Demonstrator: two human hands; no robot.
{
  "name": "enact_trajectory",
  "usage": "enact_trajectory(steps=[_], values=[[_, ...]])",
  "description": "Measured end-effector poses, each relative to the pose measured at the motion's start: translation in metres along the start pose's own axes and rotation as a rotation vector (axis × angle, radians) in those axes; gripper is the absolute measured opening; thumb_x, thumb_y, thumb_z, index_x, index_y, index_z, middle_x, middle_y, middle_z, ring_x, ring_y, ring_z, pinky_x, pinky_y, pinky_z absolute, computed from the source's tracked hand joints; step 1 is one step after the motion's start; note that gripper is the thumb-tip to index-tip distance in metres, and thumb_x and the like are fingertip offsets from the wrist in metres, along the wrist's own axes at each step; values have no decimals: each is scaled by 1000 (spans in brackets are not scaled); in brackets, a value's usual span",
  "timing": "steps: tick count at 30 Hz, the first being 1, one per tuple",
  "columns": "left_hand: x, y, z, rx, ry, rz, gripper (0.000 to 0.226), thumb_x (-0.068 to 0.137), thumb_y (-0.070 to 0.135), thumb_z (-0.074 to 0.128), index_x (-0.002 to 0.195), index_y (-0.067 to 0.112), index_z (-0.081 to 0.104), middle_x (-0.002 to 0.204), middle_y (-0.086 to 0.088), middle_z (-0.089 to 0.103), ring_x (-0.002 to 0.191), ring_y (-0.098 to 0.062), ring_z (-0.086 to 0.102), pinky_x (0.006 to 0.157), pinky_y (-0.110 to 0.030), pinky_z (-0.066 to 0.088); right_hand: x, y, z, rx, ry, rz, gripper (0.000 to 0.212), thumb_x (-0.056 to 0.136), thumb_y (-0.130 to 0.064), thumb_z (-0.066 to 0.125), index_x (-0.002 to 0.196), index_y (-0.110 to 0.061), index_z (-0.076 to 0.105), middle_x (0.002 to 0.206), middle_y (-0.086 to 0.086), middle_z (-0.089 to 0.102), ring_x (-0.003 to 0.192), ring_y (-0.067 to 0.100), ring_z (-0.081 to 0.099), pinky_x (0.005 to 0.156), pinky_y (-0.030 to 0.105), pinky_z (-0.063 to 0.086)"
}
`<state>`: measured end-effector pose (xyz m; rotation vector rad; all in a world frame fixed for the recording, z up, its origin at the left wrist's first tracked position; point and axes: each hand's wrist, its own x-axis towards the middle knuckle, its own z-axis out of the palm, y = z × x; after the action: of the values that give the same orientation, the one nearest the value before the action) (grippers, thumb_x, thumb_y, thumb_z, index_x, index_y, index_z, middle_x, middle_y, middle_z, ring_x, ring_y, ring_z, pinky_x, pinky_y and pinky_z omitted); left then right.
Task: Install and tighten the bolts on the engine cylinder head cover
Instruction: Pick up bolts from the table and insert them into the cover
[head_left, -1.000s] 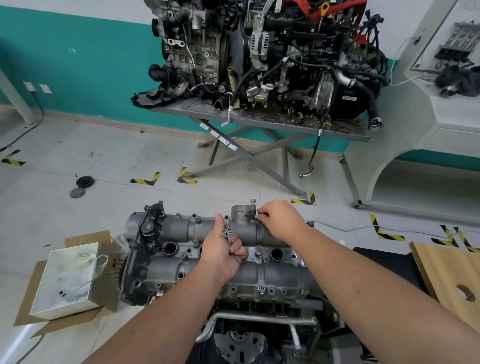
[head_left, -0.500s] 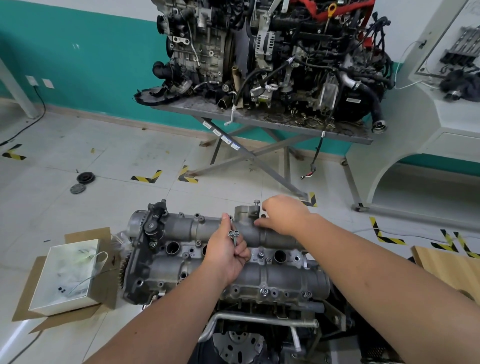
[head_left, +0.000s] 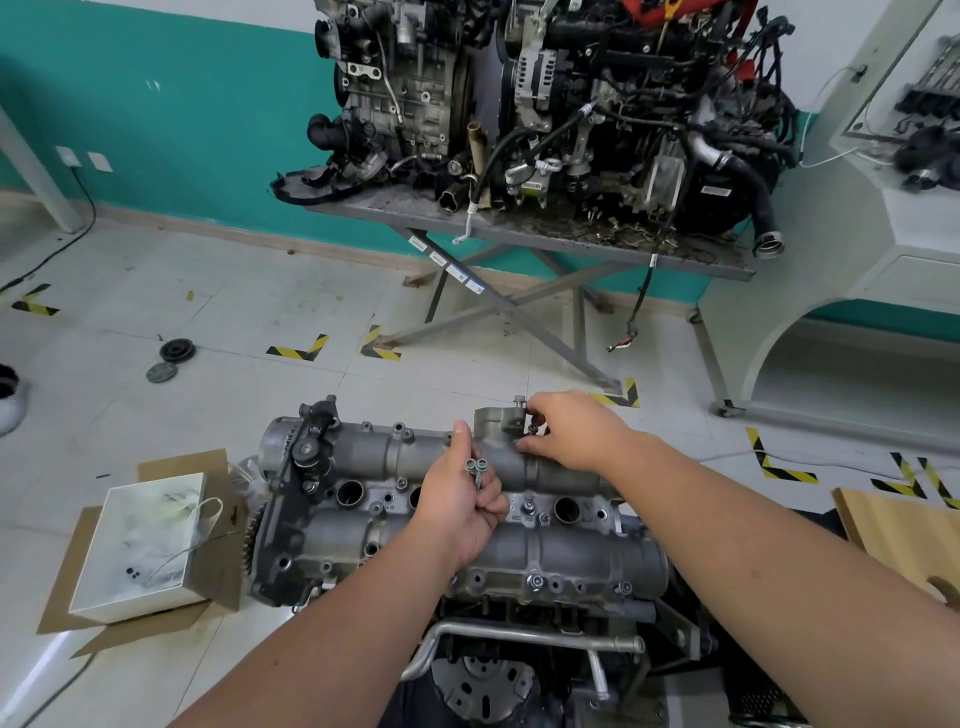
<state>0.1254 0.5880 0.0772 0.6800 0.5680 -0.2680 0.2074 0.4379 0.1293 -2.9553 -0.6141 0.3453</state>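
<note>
The grey aluminium cylinder head cover (head_left: 571, 556) lies across the lower middle of the head view, with several bolts seated along its front edge. My left hand (head_left: 460, 506) hovers over its centre and grips two spare bolts (head_left: 477, 467), their heads sticking up between the fingers. My right hand (head_left: 569, 436) reaches to the cover's far edge, where its fingertips pinch a bolt (head_left: 533, 429) at the raised housing (head_left: 496, 421). Another bolt (head_left: 519, 400) stands upright on top of that housing.
A white box (head_left: 140, 551) on flattened cardboard sits left of the engine. A full engine (head_left: 545, 104) rests on a metal stand behind. A wooden board (head_left: 898, 530) lies at the right, and two round parts (head_left: 176, 351) lie on the tiled floor.
My right hand has shifted slightly along the far edge of the cover and its fingers now work a bolt beside the housing. My left hand keeps its hold on the spare bolts.
</note>
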Motion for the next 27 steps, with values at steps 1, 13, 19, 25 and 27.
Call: enact_trajectory(steps=[1,13,19,25,27], values=[[1,0,0,5,-1,-2,42,92,57,56,72,21,47,50,3,31,35,-10,21,37,-23,20,1,1,-3,5,-32,-31,24,90,-39,67,90,-16,63,84,3,61,90,30,60,65,32,37],[-2,1,4,40,6,-23,45,95,57,54,68,21,45,49,2,30,36,-10,20,38,-23,20,4,-4,2,-98,23,24,40,89,-59,61,93,-19,60,100,5,62,98,29,60,68,33,38],[-2,1,3,49,3,-18,44,94,57,53,71,21,46,49,2,32,37,-11,20,40,-24,20,5,1,-3,-10,-67,-4,42,95,-33,61,59,-23,40,70,4,49,82,31,54,64,31,33],[-1,1,3,55,-2,-14,45,93,58,54,68,21,47,50,2,31,37,-11,20,40,-24,20,2,-5,6,-73,17,15,29,99,-42,53,87,-18,64,95,13,64,95,34,61,68,33,38],[0,1,2,58,-5,-13,45,93,58,54,70,21,46,50,2,31,37,-11,20,40,-24,20,2,-3,-1,-116,65,4,35,99,-46,51,90,-17,67,94,13,66,92,34,61,65,33,36]])
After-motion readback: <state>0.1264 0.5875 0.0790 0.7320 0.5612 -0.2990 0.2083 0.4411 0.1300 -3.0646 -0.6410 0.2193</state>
